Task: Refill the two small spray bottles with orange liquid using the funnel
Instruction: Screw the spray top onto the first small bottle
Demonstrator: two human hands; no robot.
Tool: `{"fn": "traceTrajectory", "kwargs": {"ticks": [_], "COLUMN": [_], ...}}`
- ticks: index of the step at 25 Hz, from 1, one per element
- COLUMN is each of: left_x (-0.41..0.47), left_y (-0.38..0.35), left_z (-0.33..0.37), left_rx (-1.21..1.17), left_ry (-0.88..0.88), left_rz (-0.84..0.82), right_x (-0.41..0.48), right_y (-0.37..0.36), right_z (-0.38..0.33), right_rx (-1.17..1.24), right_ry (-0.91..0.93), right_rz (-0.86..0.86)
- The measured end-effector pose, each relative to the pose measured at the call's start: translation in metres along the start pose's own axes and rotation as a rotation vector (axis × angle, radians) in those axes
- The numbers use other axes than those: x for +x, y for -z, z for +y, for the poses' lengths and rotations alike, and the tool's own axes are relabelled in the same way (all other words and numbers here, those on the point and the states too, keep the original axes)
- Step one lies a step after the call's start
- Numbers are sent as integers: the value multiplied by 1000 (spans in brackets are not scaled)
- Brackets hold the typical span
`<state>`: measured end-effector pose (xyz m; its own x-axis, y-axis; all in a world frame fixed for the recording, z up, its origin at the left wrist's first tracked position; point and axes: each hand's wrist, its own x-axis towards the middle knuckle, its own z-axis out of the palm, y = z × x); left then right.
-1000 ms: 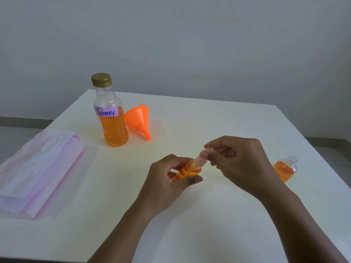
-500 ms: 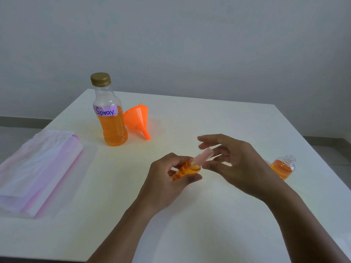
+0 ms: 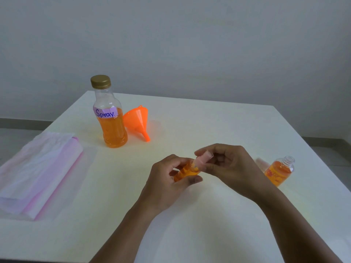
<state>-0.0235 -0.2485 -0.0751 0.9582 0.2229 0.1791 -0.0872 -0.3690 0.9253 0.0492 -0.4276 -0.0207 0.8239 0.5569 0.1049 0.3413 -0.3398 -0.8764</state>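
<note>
My left hand [image 3: 167, 179] grips a small spray bottle [image 3: 187, 170] of orange liquid, tilted to the right above the table. My right hand [image 3: 231, 168] pinches its pale pink spray cap [image 3: 203, 158] at the bottle's neck. A second small bottle [image 3: 280, 171], orange inside and with its neck uncapped, stands at the right, partly behind my right wrist; a pale pink piece [image 3: 261, 163] lies beside it. The big clear bottle [image 3: 112, 118] labelled "Spray", gold lid on, holds orange liquid at the back left. An orange funnel [image 3: 137, 121] lies on its side next to it.
A folded white and pink plastic bag [image 3: 38, 173] lies on the left of the white table [image 3: 209, 224]. The table's right edge runs close to the second small bottle. A grey wall stands behind the table.
My right hand's fingers have shifted around the pink cap, opening briefly and then closing on it again. The left hand and its bottle stayed in nearly the same place.
</note>
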Motion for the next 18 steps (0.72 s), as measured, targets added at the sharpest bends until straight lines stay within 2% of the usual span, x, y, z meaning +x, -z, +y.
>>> {"fn": "traceTrajectory", "kwargs": {"ticks": [3,6,8,11,12,14,18], "left_x": [-1,0,1,1,0,0,-4], "left_y": [-5,-7,-3,4,4,0,-11], "left_z": [-1,0,1,0,-1,0,2], "left_rx": [31,45,-17,-141,-158,-127,97], "left_ry": [-34,-62,-16,71,68,46,-89], "left_rz": [42,91,-2,-255,-278,-205,64], "right_x": [2,4,4,4,4,3,4], "right_y": [-9,-12,-8,4,5,0,-18], "right_z": [1,-3,-2,-1,0,1,3], "right_rx": [-21,-40,-9,67,81,76,-76], "right_ry": [-13,-16,-3,41,50,52,87], "right_rz": [118,164,143,129,131,162,284]}}
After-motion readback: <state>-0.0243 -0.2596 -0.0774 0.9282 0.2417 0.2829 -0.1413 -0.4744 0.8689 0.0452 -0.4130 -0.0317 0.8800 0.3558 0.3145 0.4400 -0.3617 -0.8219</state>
